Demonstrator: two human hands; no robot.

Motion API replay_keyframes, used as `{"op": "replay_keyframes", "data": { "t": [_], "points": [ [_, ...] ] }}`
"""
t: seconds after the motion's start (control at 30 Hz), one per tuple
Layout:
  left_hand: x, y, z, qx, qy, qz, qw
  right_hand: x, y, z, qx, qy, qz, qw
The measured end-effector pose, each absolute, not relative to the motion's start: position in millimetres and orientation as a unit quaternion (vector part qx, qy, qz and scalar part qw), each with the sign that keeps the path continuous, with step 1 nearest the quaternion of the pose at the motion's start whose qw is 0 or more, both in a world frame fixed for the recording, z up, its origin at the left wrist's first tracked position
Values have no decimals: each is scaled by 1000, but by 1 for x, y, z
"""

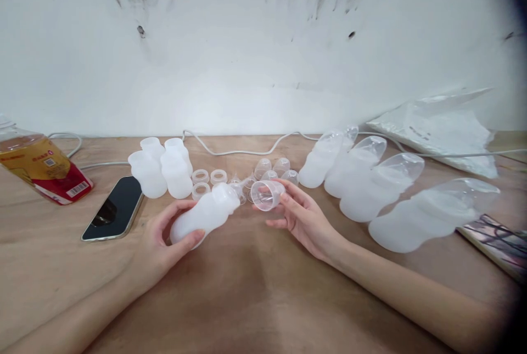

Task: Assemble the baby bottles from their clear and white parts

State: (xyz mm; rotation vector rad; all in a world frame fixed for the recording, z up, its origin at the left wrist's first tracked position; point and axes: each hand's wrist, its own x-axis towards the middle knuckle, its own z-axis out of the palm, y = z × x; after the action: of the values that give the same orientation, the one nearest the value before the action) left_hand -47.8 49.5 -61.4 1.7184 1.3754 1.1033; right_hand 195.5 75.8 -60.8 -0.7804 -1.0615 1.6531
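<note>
The left hand [167, 236] grasps a white bottle [208, 212] around its body, thumb on the near side, the bottle tilted with its teat end up and to the right. The right hand [302, 211] pinches a clear cap [267, 196] in its fingertips, just to the right of the teat and apart from it, open mouth to the left. Beyond them on the bench [247, 304] are white rings [200, 175] and domed clear caps [262, 168]. Four open bottles [175, 170] stand far left, beside a phone [113, 211] and a drink bottle [45, 164]. Capped bottles [364, 192] line the right side, near a plastic bag [436, 131].
</note>
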Motion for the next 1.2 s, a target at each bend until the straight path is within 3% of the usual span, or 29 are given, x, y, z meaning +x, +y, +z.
{"op": "replay_keyframes", "data": {
  "t": [0.37,1.03,1.2],
  "points": [
    [-40,40,-49,750,495,369,240,190,61,-49,-304,-645,534,454],
    [-24,16,-54,726,525,358,261,190,56,-52,-296,-661,556,407],
    [-24,18,-61,717,515,372,286,196,55,-30,-303,-746,469,363]
  ]
}}
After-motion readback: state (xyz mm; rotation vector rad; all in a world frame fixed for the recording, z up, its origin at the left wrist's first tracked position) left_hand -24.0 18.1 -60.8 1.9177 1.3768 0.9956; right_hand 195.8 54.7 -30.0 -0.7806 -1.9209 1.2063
